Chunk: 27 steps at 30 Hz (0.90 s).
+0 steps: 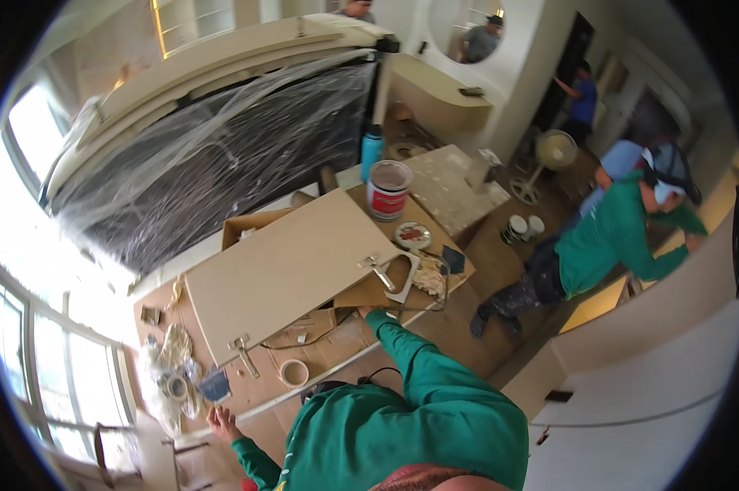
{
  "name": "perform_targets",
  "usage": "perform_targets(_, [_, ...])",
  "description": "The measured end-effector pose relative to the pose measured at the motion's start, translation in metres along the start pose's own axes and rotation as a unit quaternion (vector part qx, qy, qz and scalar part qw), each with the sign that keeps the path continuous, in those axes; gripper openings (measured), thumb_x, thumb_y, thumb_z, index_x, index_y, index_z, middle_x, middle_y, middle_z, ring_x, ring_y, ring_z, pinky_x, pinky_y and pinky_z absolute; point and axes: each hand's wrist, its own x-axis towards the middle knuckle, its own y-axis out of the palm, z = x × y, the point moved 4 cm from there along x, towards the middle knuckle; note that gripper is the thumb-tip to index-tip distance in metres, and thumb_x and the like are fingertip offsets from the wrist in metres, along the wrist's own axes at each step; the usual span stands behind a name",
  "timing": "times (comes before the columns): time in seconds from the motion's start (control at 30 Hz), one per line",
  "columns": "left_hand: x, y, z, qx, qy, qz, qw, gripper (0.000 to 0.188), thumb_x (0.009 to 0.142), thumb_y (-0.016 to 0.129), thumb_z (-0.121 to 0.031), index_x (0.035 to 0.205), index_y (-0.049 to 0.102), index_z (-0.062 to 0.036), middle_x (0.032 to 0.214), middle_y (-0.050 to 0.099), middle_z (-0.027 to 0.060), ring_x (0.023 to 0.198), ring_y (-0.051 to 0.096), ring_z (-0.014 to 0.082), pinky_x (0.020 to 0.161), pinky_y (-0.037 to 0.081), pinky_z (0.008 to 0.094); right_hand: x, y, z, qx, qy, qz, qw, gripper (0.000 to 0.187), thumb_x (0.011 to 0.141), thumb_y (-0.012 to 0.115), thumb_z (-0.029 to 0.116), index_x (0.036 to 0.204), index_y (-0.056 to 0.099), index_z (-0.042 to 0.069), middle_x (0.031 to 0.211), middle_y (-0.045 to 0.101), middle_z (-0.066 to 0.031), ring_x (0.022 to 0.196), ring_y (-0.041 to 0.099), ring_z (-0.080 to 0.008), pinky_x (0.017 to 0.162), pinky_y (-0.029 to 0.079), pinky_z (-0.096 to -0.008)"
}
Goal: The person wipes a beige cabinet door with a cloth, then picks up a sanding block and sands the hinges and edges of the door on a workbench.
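A flat beige cabinet door (288, 270) lies across the worktable, with one metal hinge (243, 357) at its near left corner and another metal hinge (376, 270) on its right side. My right hand (368, 312) reaches to the table just under the door's near right edge; its fingers are mostly hidden, so I cannot tell whether it grips anything. Off the table's front left edge, my left hand (224, 425) hangs with fingers apart and nothing visible in it. Nearest to it lies a dark sandpaper-like sheet (215, 385). A roll of tape (294, 374) rests between my hands.
Behind the door stand a paint can (388, 196), its lid (413, 236) and a blue bottle (371, 153). Crumpled plastic (173, 352) covers the table's left end. A co-worker in green (607, 237) bends at the right, near white pots (517, 227). Plastic sheeting (222, 164) drapes a large dark panel.
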Motion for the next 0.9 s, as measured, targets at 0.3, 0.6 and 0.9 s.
perform_targets(0.3, [0.046,0.033,-0.05,-0.002,0.093,-0.028,0.995,0.038,0.097,0.072,-0.033,0.127,0.062,-0.0134,0.113,0.071,0.0046,0.094,0.067,0.0163,0.077,0.048,0.028,-0.112,-0.098,0.038,0.317,0.191,-0.16,0.915,0.021,0.095,0.074,0.021,0.093,0.062,0.004,0.075,0.064,-0.0201,0.067,0.064,-0.0396,0.06,0.05,-0.0432])
perform_targets(0.6, [-0.076,0.206,-0.202,0.102,0.319,0.19,0.923,0.037,0.1,0.068,-0.02,0.132,0.06,-0.0047,0.117,0.069,0.0081,0.098,0.067,0.0181,0.082,0.054,0.03,-0.176,-0.197,0.062,0.498,0.26,-0.148,0.814,0.024,0.099,0.072,0.016,0.107,0.069,-0.006,0.083,0.071,-0.0039,0.072,0.065,-0.0075,0.066,0.056,-0.0234])
perform_targets(0.9, [-0.271,0.296,-0.162,0.334,0.422,0.512,0.669,0.081,0.081,0.084,-0.039,0.146,0.052,-0.0041,0.129,0.066,0.0193,0.116,0.065,0.0382,0.101,0.051,0.0466,-0.083,-0.276,0.141,0.574,0.144,0.026,0.806,0.023,0.099,0.073,0.022,0.102,0.074,0.0,0.078,0.07,0.001,0.065,0.059,-0.0063,0.06,0.049,-0.0237])
